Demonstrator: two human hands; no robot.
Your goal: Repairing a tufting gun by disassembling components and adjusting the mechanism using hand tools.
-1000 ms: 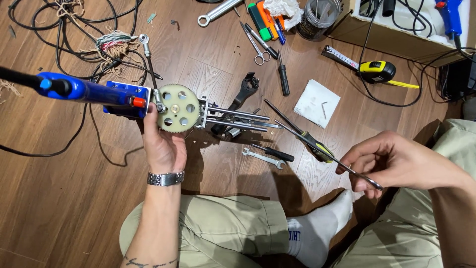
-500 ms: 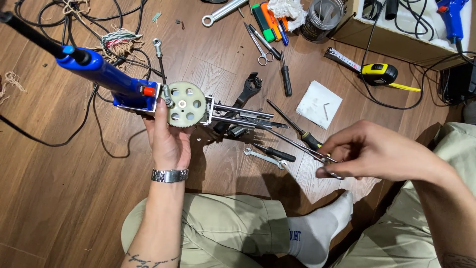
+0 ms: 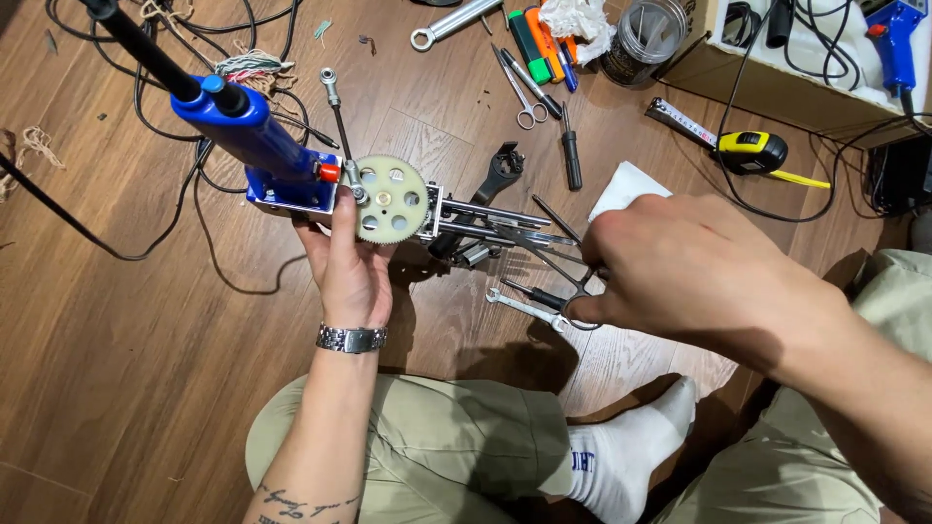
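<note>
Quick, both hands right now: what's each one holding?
Left hand: closed on the geared tool, holding it up off the floor.
Right hand: closed on the forceps, tips pointed at the tool.

R hand (image 3: 680, 267) hides tool's handles; tips blurred.

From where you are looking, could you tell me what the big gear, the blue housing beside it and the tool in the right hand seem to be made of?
The gear: probably plastic, matte cream, with no metallic glint, around a brass-looking hub. The blue housing: likely moulded plastic, glossy with soft highlights. The plier-like tool in the right hand: steel by its look, thin, grey and shiny. The left hand holds the assembly.
</note>
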